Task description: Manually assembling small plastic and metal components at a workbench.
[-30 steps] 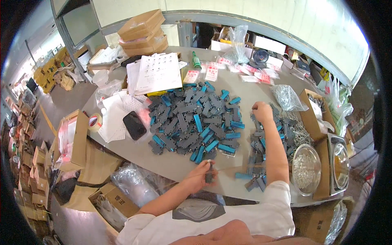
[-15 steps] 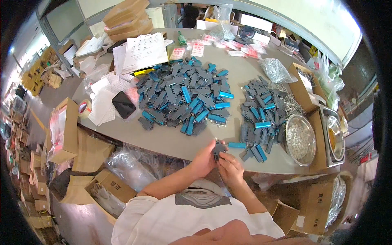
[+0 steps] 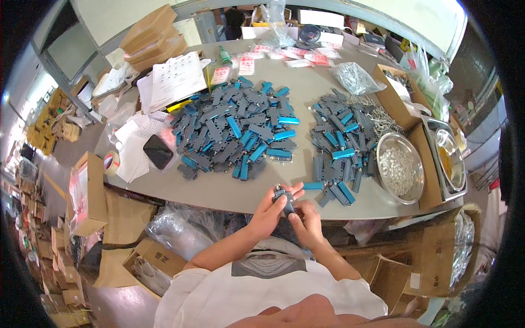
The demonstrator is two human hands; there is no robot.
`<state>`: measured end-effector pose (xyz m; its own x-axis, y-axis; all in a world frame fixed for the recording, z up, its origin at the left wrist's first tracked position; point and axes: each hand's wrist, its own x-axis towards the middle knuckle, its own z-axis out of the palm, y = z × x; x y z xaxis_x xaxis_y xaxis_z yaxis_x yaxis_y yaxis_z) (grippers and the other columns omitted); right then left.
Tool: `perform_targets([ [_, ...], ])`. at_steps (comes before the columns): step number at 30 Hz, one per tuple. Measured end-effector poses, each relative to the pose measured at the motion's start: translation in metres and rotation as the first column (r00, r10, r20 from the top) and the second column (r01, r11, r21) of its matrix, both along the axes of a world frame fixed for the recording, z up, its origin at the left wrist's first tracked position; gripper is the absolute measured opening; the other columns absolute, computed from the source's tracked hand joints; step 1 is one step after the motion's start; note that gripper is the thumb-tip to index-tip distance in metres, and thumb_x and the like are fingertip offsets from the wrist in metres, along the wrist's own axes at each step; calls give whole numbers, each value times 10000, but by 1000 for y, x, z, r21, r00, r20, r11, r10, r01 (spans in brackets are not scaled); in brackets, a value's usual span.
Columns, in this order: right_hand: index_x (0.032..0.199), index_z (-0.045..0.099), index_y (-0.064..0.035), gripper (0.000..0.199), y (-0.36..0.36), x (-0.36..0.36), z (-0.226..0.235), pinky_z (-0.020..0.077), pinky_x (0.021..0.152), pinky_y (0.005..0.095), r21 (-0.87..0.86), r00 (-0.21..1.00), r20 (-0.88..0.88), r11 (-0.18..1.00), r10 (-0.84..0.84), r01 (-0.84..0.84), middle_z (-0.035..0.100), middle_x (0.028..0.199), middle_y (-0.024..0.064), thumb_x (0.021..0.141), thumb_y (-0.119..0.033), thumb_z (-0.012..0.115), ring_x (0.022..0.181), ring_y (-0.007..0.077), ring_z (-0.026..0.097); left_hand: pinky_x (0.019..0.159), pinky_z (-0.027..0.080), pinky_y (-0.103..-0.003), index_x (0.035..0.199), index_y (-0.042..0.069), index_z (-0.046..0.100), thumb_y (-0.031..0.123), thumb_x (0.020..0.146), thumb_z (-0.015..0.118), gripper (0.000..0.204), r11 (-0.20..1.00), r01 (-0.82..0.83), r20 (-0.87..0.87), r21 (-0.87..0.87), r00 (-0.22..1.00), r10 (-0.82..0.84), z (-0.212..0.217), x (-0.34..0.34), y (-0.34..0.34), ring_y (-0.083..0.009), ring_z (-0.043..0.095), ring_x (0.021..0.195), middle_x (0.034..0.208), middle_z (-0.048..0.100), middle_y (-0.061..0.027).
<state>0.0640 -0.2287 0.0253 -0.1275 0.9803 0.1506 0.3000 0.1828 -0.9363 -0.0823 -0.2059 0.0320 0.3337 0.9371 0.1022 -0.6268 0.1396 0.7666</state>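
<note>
Close to my body, at the table's front edge, my left hand (image 3: 267, 212) is closed around a dark grey plastic latch-like piece (image 3: 285, 203) with a small metal tip at its upper end. My right hand (image 3: 309, 225) grips the lower end of the same piece, thumb against it. Just beyond lies a large heap of similar grey and blue pieces (image 3: 216, 131). A smaller heap of them (image 3: 334, 139) spreads to the right, and one blue-sided piece (image 3: 313, 186) rests near my right hand. My fingers partly hide the held piece.
At right stand a steel bowl (image 3: 419, 188) of small whitish parts, loose metal pins (image 3: 387, 121), a cardboard box (image 3: 395, 101) and a steel tray (image 3: 458, 188). A phone (image 3: 158, 152), tape roll (image 3: 111, 163) and papers (image 3: 178, 82) lie left. Open cartons (image 3: 156, 254) sit below the table.
The view has shifted slightly, so the table's contents sit further left. The held piece has turned in my hands, its metal tip now upward, and some left fingers have stretched out past it.
</note>
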Motion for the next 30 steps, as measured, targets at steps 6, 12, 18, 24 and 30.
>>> perform_targets([
  [6,831,596,-4,117,8,12,-9,451,657,414,57,975,21,974,220,-220,573,752,160,827,-122,601,707,339,558,1086,254,-450,1158,41,396,170,987,400,214,995,103,-5,2,995,-103,1,3,3,-377,328,1322,1406,345,-252],
  [12,727,598,-15,160,9,9,-18,460,583,419,217,996,13,972,88,-89,567,693,145,804,-150,636,626,350,555,1070,292,-466,1153,39,421,261,985,421,279,966,174,65,-192,984,-165,-8,12,4,-340,389,1286,1381,380,-258],
  [18,745,612,-26,125,33,44,-22,473,624,432,372,913,350,926,-208,68,593,720,155,798,-131,657,705,362,580,730,467,-307,1126,50,463,269,976,422,268,958,-287,-450,-4,856,255,12,-26,64,-143,552,760,878,564,-70],
  [24,1012,571,-46,316,39,102,-1,447,794,437,347,714,565,904,-413,248,594,962,158,712,-72,671,889,366,551,1031,276,-439,1334,-15,336,196,851,598,589,531,-308,-599,790,-199,776,31,-131,177,-397,364,1209,1329,365,-259],
  [30,1024,588,-67,329,37,102,-8,463,778,428,290,656,644,919,-393,266,597,957,132,700,-61,643,900,337,565,936,349,-476,1152,36,518,204,772,657,439,571,271,-609,775,75,790,26,-26,131,-386,466,1118,1209,511,-194],
])
